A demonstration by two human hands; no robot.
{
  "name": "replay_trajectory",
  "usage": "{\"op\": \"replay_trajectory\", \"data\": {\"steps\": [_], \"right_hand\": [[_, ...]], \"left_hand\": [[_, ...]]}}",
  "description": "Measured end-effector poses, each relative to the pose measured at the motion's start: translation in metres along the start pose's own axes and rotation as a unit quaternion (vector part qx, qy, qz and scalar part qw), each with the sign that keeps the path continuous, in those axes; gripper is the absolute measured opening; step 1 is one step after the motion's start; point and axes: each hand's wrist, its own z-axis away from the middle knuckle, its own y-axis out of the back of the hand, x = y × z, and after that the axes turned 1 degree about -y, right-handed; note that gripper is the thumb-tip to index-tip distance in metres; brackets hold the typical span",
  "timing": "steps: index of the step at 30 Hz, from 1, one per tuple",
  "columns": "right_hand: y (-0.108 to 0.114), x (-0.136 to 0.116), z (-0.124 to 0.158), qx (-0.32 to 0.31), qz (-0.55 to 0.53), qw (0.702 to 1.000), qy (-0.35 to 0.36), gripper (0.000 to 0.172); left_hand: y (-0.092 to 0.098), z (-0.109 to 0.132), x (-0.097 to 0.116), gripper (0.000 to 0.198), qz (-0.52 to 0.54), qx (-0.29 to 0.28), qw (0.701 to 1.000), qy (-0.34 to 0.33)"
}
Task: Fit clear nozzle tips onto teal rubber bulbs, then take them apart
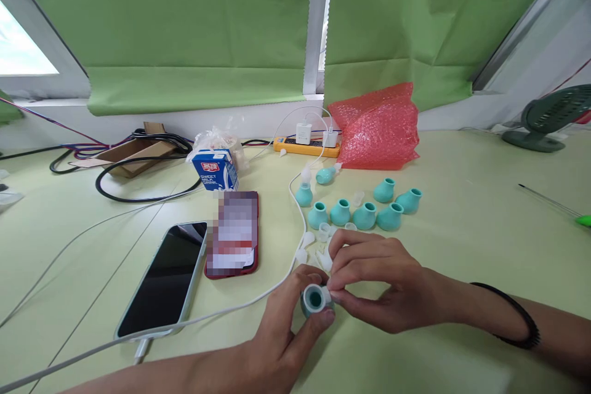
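My left hand is closed around a small teal rubber bulb, its mouth facing up toward me. A whitish ring sits at that mouth, with the dark hollow showing through it. At the ring's right side, the thumb and fingertips of my right hand pinch a small translucent plastic piece. Whether this piece is joined to the ring I cannot tell. Just beyond my fingers lie loose translucent caps and white pointed tips. Further back stand several open-mouthed teal bulbs.
A white cable runs across the table left of my hands. Two phones and a blue milk carton are on the left. Behind are an orange power strip and a red bubble-wrap bag. A green-handled screwdriver lies far right.
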Motion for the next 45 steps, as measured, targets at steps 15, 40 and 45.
{"op": "replay_trajectory", "data": {"steps": [15,40,45], "right_hand": [[0.007,-0.007,0.0,-0.066,-0.035,0.983,-0.167,0.038],[-0.012,0.012,0.006,-0.046,-0.259,0.89,-0.372,0.041],[-0.012,0.008,0.006,-0.132,0.027,0.953,-0.271,0.045]], "left_hand": [[-0.005,-0.005,-0.007,0.016,-0.021,0.058,0.997,0.044],[0.004,-0.004,0.009,0.034,-0.088,-0.027,0.987,-0.13],[-0.001,-0.001,0.003,0.036,-0.069,0.014,0.995,-0.065]]}}
